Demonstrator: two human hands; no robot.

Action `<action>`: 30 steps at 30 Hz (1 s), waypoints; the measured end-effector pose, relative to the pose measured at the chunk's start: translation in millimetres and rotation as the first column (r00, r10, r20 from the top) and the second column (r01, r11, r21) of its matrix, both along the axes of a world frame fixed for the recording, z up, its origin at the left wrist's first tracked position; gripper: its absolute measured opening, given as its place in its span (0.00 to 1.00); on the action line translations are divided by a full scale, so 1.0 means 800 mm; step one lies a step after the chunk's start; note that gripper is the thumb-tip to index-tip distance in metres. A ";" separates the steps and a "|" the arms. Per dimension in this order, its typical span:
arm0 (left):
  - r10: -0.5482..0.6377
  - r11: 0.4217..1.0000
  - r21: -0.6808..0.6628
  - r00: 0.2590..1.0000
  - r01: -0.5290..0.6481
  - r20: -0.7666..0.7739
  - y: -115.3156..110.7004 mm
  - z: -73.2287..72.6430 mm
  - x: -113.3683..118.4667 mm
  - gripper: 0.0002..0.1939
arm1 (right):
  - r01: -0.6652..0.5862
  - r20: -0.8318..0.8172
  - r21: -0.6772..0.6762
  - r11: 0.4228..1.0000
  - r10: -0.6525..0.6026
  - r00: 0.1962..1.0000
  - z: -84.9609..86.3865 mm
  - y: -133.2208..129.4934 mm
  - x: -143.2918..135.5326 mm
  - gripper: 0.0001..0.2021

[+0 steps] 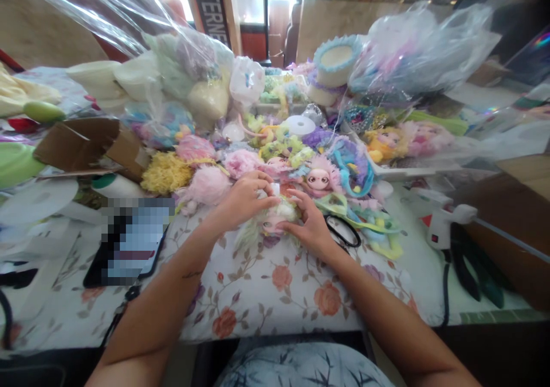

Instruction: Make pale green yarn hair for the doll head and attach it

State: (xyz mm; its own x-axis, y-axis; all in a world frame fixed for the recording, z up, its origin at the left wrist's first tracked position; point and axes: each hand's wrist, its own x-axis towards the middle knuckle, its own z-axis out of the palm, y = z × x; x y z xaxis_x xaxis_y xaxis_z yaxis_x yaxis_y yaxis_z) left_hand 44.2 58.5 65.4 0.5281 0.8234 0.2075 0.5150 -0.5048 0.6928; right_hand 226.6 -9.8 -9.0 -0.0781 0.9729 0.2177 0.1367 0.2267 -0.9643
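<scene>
In the middle of the floral cloth lies a doll head [270,226] with pale green-yellow hair, its face toward me. My right hand [310,222] grips it from the right, thumb against the face and fingers curled over the hair. My left hand [247,199] is closed at the upper left of the head. A small white piece [275,189] shows between its thumb and fingers; blur hides what kind it is. Right behind the hands sits another doll head [318,179] with pink hair. A pink fluffy ball [209,184] lies beyond my left hand.
To the left are a phone [146,232], a cardboard box [92,146] and yellow curly yarn [167,172]. To the right are a black ring [342,230], a white glue gun [440,218] and a tray [397,171] with dolls. Plastic bags [423,49] and heaped trims stand behind.
</scene>
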 end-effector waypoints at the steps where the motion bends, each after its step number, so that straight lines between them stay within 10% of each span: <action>1: -0.012 1.000 -0.011 1.000 0.013 0.015 0.001 0.003 -0.002 0.10 | -0.002 -0.005 0.002 1.000 0.002 1.000 0.000 0.000 0.000 0.36; 30: -0.013 0.998 -0.056 1.000 0.014 0.014 -0.004 -0.001 0.004 0.08 | 0.009 0.033 -0.004 1.000 -0.009 0.999 0.001 -0.001 0.000 0.36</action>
